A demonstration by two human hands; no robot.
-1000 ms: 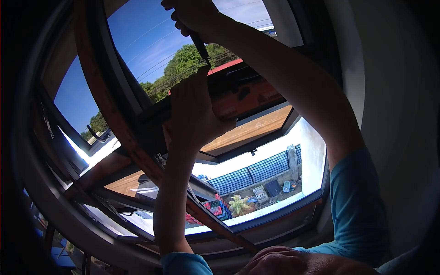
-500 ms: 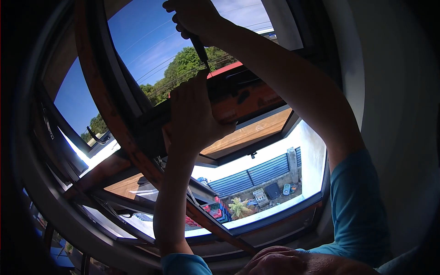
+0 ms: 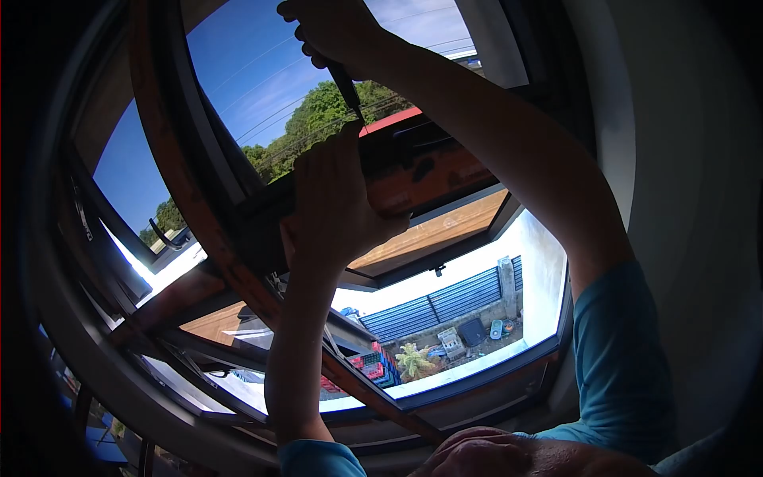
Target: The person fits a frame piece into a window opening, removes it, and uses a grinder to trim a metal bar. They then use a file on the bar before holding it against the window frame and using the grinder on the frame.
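Held high in my right hand [image 3: 338, 36] is a dark screwdriver [image 3: 345, 86], its handle in my closed fingers and its shaft pointing down. The tip ends at the upper edge of the window frame's crossbar [image 3: 433, 175], right by the raised fingertips of my left hand [image 3: 338, 195]. My left hand is wrapped on that crossbar, fingers up over it and thumb stretched to the right along its lower side. Both hands are in deep shadow against the bright sky, and whatever the tip touches is too dark to make out.
A reddish-brown upright [image 3: 171, 171] crosses the frame on the left. Below the crossbar, a tilted window sash [image 3: 441, 230] stands outward. Outside are a blue slatted fence [image 3: 433, 306], stacked crates [image 3: 377, 367] and a small plant [image 3: 413, 360]. A pale wall [image 3: 675, 199] rises at right.
My right hand has shifted very slightly left with the screwdriver. My left hand stays in place on the crossbar.
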